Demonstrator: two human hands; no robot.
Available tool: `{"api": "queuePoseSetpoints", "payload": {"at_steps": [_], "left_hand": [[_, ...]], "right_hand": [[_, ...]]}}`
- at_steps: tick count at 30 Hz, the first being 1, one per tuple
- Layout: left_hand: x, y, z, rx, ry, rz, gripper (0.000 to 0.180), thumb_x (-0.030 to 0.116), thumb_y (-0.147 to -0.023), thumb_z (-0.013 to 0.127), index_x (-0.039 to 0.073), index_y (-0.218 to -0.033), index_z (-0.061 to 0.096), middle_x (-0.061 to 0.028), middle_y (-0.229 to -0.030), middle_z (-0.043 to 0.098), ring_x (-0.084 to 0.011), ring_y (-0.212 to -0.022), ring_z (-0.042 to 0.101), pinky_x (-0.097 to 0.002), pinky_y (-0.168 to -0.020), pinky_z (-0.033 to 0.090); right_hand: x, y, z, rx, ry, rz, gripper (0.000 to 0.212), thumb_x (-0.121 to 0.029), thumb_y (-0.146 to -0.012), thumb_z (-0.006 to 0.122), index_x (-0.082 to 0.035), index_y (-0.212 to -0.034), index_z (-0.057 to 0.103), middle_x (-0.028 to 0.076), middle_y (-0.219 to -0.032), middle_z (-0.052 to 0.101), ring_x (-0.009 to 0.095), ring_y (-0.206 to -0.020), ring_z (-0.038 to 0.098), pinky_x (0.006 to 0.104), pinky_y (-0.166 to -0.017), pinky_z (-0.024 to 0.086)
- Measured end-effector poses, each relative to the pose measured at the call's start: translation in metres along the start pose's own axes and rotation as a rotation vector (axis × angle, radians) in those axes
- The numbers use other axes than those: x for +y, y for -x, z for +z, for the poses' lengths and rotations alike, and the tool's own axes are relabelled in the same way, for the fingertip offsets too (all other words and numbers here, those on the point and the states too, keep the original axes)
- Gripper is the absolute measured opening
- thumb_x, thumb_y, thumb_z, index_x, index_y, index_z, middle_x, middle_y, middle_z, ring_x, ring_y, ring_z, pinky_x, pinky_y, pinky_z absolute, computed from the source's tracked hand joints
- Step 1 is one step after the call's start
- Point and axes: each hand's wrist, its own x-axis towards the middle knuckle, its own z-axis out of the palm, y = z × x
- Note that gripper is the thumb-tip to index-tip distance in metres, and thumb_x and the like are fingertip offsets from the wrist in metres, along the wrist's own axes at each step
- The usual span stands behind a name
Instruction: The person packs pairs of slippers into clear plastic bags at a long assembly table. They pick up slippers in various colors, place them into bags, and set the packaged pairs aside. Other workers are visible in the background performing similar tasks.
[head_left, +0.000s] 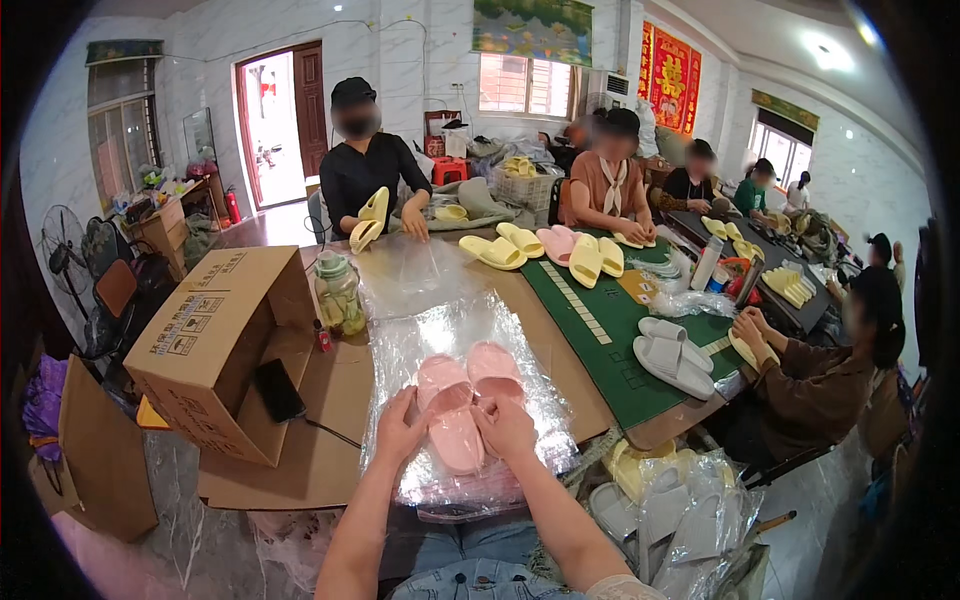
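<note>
A pair of pink slippers lies on a stack of clear plastic bags point(400, 350) at the table edge in front of me. The left pink slipper point(457, 440) sits a little nearer to me than the right pink slipper point(496, 365). My left hand point(400, 428) grips the outer side of the left slipper. Between the two slippers, the fingers of my right hand point(506, 428) are closed at the left slipper's inner edge and over the right slipper's heel, which they hide. Just how far these fingers wrap round each slipper is hidden.
On the left stands an open cardboard box point(215, 345) with a black phone point(278, 390) and a glass jar point(340, 295) nearby. Yellow slippers point(492, 252) and grey slippers point(672, 360) lie to the right. Bagged slippers point(690, 515) fill the lower right. Several people work around the tables.
</note>
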Motion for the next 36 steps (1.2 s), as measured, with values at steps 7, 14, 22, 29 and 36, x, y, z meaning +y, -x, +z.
{"api": "queuePoseSetpoints", "payload": {"at_steps": [7, 14, 22, 29, 36], "left_hand": [[0.001, -0.001, -0.001, 0.001, -0.032, 0.003, 0.065, 0.036, -0.083, 0.076, 0.0, -0.134, 0.057, -0.0241, -0.132, 0.06, -0.0384, -0.123, 0.056, -0.0434, -0.106, 0.044], [0.005, -0.001, -0.002, -0.003, -0.011, 0.001, 0.065, 0.035, -0.083, 0.076, 0.0, -0.134, 0.057, -0.0247, -0.132, 0.06, -0.0387, -0.123, 0.056, -0.0434, -0.106, 0.044], [-0.001, 0.0, 0.0, 0.0, -0.039, -0.006, 0.064, 0.035, -0.083, 0.076, 0.001, -0.134, 0.057, -0.0248, -0.133, 0.059, -0.0394, -0.124, 0.056, -0.0435, -0.107, 0.043], [-0.003, 0.0, 0.0, 0.0, -0.046, -0.015, 0.064, 0.034, -0.083, 0.076, 0.002, -0.135, 0.057, -0.0243, -0.134, 0.059, -0.0395, -0.125, 0.055, -0.0436, -0.107, 0.043], [0.0, -0.001, 0.0, -0.009, -0.029, -0.015, 0.066, 0.036, -0.083, 0.076, 0.001, -0.136, 0.057, -0.0237, -0.135, 0.059, -0.0385, -0.126, 0.054, -0.0433, -0.109, 0.042]], "right_hand": [[-0.001, 0.0, 0.0, 0.015, -0.016, -0.007, 0.04, -0.047, -0.086, 0.072, -0.008, -0.085, 0.061, 0.011, -0.073, 0.065, 0.032, -0.069, 0.065, 0.0432, -0.062, 0.05], [0.0, 0.0, -0.001, -0.025, -0.019, 0.025, 0.04, -0.047, -0.087, 0.071, -0.008, -0.086, 0.062, 0.012, -0.074, 0.065, 0.032, -0.071, 0.065, 0.0431, -0.064, 0.05], [-0.003, -0.001, -0.002, -0.025, -0.024, 0.023, 0.041, -0.047, -0.087, 0.07, -0.008, -0.086, 0.061, 0.012, -0.074, 0.065, 0.033, -0.071, 0.065, 0.0438, -0.064, 0.05], [-0.01, 0.0, -0.007, -0.034, -0.034, 0.037, 0.041, -0.047, -0.086, 0.07, -0.008, -0.086, 0.061, 0.012, -0.075, 0.066, 0.033, -0.072, 0.066, 0.0438, -0.065, 0.051], [-0.004, 0.0, -0.003, -0.02, -0.015, 0.043, 0.04, -0.047, -0.086, 0.071, -0.008, -0.085, 0.062, 0.012, -0.076, 0.066, 0.033, -0.073, 0.066, 0.0439, -0.065, 0.051]]}}
